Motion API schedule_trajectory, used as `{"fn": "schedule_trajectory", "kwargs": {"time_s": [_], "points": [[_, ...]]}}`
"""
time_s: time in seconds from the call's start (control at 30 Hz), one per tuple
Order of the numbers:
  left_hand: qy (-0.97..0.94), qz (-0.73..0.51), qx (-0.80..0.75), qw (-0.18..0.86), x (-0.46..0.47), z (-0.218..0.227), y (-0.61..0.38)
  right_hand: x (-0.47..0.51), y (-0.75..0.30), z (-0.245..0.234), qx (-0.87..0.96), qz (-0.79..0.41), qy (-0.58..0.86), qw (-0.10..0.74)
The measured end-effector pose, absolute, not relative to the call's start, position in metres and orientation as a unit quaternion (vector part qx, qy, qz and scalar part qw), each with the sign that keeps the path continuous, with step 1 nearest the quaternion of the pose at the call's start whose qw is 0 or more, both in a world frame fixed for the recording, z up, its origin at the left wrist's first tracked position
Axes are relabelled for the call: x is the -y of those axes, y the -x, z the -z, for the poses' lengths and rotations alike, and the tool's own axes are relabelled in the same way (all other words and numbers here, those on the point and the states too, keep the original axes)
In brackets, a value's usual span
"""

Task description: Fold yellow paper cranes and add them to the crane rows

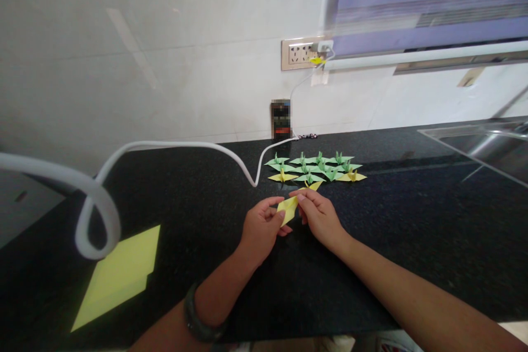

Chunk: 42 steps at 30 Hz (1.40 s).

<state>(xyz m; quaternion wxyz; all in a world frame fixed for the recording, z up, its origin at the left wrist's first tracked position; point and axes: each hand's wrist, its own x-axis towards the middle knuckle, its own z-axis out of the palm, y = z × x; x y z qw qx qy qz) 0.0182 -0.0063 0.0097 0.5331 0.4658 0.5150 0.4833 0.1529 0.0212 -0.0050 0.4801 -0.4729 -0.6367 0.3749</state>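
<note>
A small piece of folded yellow paper (pixel 287 211) is held between my two hands, a little above the dark countertop. My left hand (pixel 260 226) pinches its lower left side between thumb and fingers. At its upper right corner, my right hand (pixel 320 214) grips it with the thumb on top. Just beyond the hands stand several folded paper cranes (pixel 310 177) in close rows, mostly green with a few yellow. One yellow crane (pixel 315 186) is partly hidden behind my right hand. Yellow paper sheets (pixel 119 269) lie flat at the left.
A thick white cable (pixel 177 144) loops over the left side and runs along the counter (pixel 198 187). A phone-like device (pixel 281 119) with a blurred screen leans on the wall below a socket (pixel 295 55). A metal sink (pixel 490 146) is at the far right.
</note>
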Motion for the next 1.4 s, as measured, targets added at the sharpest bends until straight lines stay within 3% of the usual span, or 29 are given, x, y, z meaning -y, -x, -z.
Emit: {"fn": "schedule_trajectory", "kwargs": {"time_s": [0.57, 1.03, 1.4], "points": [[-0.507, -0.481, -0.520, 0.491, 0.008, -0.011, -0.020, -0.019, -0.151, 0.003, 0.644, -0.388, 0.464, 0.469], [-0.517, -0.484, -0.506, 0.493, 0.009, -0.009, -0.019, -0.016, -0.144, 0.000, 0.572, -0.510, 0.445, 0.463], [-0.536, -0.485, -0.500, 0.477, 0.012, -0.008, -0.020, -0.013, -0.141, 0.001, 0.554, -0.539, 0.436, 0.462]]}}
